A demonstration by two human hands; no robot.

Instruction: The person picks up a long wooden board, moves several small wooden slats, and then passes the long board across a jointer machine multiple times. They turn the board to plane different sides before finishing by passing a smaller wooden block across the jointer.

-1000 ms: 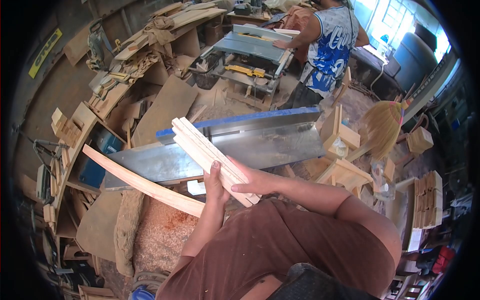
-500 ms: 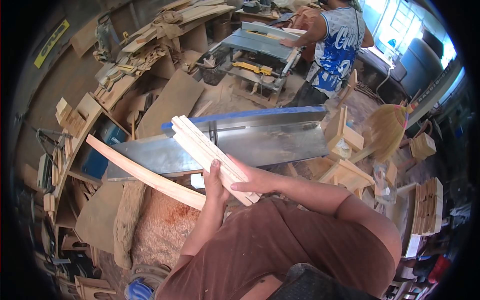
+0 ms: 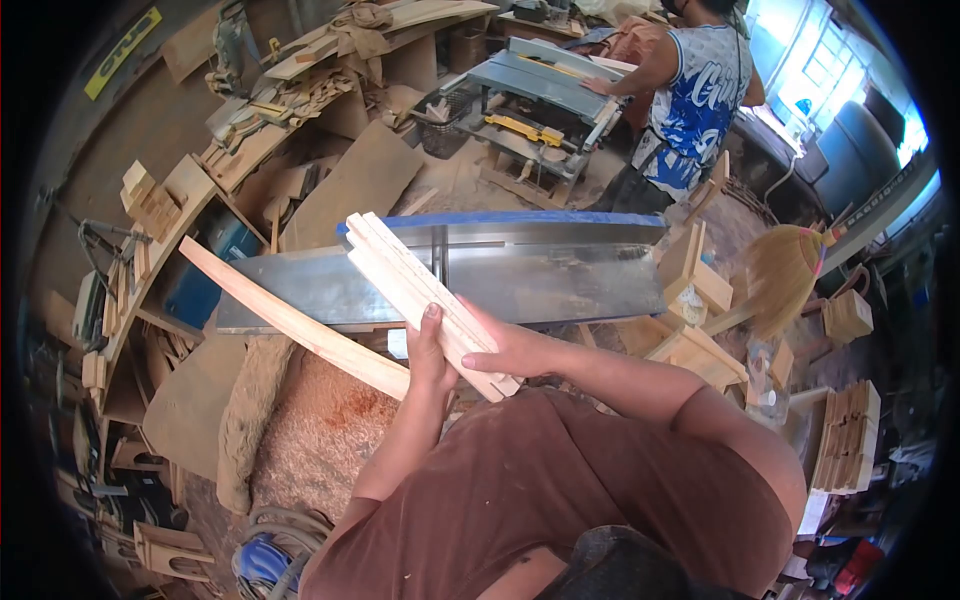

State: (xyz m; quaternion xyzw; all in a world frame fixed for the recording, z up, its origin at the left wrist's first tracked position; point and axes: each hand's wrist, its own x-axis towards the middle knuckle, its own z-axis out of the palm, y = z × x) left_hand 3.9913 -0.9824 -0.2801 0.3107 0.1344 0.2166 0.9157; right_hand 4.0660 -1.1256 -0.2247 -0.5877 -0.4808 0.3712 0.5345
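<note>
1. OK, your L hand [image 3: 430,357] is closed round the wood strips [image 3: 400,280], thumb on top, other fingertips hidden.
2. Your R hand [image 3: 512,350] grips 'em too, thumb over near end.
3. Strips: near side of metal bed [image 3: 570,285], far ends overlapping it in view.
4. Long board [image 3: 300,325]: crosses bed's L end in view.
5. Sawdust [image 3: 320,445]: near side of bed.
</note>
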